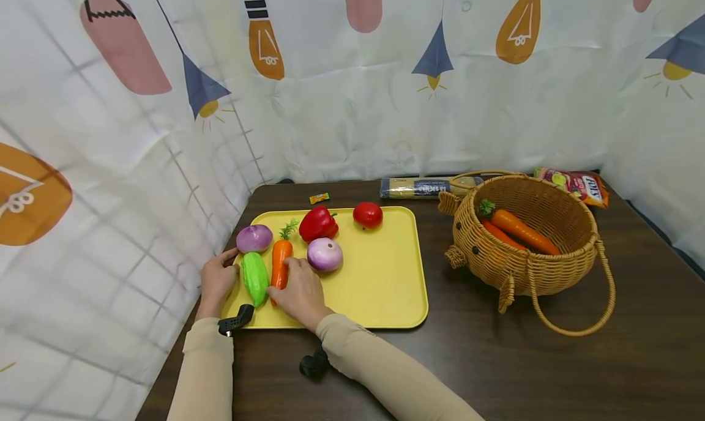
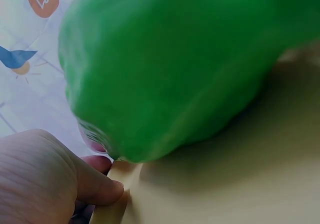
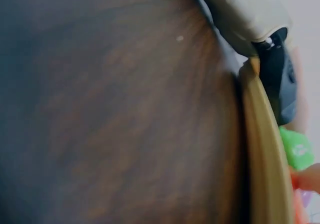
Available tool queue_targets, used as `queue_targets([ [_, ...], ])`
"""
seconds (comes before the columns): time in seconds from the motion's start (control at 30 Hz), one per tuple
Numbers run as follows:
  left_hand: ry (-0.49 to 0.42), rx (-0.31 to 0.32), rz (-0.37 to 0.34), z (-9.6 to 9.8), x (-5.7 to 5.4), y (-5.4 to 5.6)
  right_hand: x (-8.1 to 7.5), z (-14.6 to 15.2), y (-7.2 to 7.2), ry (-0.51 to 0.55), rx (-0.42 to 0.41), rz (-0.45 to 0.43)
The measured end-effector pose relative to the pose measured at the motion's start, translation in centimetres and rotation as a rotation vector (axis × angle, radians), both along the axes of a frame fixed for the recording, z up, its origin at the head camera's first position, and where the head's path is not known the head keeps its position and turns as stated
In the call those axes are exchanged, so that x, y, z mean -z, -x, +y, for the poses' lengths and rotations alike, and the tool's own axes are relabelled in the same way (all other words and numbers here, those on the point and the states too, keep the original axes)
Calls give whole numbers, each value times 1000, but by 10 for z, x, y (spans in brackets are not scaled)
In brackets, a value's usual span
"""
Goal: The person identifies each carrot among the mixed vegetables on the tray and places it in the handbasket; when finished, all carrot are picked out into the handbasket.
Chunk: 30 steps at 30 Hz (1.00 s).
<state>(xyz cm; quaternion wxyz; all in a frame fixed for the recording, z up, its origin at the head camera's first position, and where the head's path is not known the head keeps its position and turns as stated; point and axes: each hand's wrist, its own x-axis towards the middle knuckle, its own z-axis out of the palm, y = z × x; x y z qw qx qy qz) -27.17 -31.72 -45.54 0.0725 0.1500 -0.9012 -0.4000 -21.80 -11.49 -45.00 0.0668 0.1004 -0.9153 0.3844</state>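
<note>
A yellow tray (image 1: 380, 280) holds several toy-like vegetables. My left hand (image 1: 216, 283) pinches the tray's left rim between thumb and fingers, as the left wrist view shows. Close beside it lies a green gourd (image 1: 254, 278), which looms large in the left wrist view, with a purple onion (image 1: 254, 238) just beyond. My right hand (image 1: 302, 292) grips an orange carrot (image 1: 281, 256) with a leafy top, thumb on its left side and fingers on its right. Right of the carrot sit a paler purple onion (image 1: 324, 254) and a red bell pepper (image 1: 317, 223); a tomato (image 1: 367, 215) lies near the far rim.
A wicker basket (image 1: 501, 265) with carrots (image 1: 523, 230) inside stands on the dark table (image 1: 633, 360) at the right. Behind it are a long pasta packet (image 1: 413, 188) and a pink snack bag (image 1: 584, 187). A small orange wrapper (image 1: 319, 198) lies behind the tray.
</note>
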Motion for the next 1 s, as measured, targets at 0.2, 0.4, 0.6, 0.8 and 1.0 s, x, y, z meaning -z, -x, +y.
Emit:
queue_targets([
  [0.2, 5, 2, 7, -1, 2, 0, -2, 3, 0, -56, 5, -21],
  [0.4, 3, -1, -14, 0, -1, -2, 1, 6, 1, -78, 7, -29],
  [0.6, -1, -5, -21, 0, 0, -1, -2, 12, 0, -22, -1, -21],
  [0.8, 12, -6, -13, -2, 2, -1, -8, 19, -7, 122, -7, -6],
  [1.0, 19, -1, -1, -1, 1, 0, -12, 30, -10, 203, -1, 142],
])
